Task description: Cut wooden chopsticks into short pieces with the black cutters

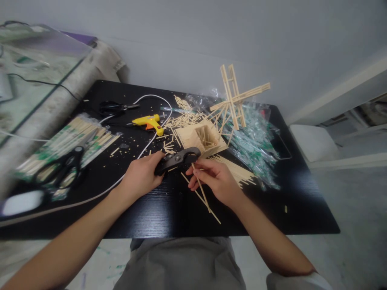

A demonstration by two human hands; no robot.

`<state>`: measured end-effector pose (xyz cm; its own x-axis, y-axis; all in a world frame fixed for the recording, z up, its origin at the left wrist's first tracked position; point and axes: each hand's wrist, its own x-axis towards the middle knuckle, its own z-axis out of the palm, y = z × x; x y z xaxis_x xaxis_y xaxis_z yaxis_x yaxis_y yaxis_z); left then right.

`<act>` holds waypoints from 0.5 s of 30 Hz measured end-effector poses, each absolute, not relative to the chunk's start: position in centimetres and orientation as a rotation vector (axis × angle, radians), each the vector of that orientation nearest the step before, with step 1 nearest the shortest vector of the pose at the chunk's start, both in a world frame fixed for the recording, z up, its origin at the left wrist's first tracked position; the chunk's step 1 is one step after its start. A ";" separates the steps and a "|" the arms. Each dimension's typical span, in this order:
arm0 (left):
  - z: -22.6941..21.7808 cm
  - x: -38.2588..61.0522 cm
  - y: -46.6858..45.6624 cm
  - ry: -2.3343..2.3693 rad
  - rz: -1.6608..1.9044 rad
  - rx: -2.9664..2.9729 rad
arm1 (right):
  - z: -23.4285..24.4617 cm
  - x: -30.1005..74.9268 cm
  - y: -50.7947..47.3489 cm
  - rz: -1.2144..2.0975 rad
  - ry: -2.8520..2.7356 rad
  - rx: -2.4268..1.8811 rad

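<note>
My left hand [142,173] is closed around the handles of dark pruning shears [178,158], whose curved jaws point right. A thin wooden stick [202,188] is pinched between the fingers of my right hand [217,181], its upper end close to the jaws. Whether the blades touch the stick I cannot tell. A second stick [208,207] slants beneath it toward the table's front; whether my fingers also touch that one is unclear. Just beyond my hands stands a wooden stick model [187,135], with a square opening in its base and a crossed lattice of sticks [234,96] above.
A yellow glue gun [148,122] with a white cord lies left of the model, among cut stick pieces [184,119]. Black scissors [65,163] rest on packaged sticks [75,139]. More scissors [113,107] lie farther back. Crumpled plastic wrappers [254,141] cover the right side.
</note>
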<state>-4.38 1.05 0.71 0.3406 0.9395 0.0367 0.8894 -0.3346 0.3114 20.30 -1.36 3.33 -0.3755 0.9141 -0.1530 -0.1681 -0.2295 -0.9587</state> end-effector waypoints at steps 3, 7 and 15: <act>0.8 -4.3 1.0 1.635 0.307 2.360 | 3.0 20.3 -1.3 1.716 -1.202 -0.969; 0.5 -4.2 1.0 1.610 0.410 2.285 | 2.7 20.5 -1.2 1.715 -1.182 -0.948; 1.2 -4.2 1.9 1.510 0.846 1.714 | 2.7 20.9 -1.5 1.750 -1.177 -0.925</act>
<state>-4.20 1.86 1.24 0.1113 0.9934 0.0282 0.5430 -0.0846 0.8355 20.89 -1.49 2.66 -0.3995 0.9076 -0.1290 -0.2230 -0.2327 -0.9466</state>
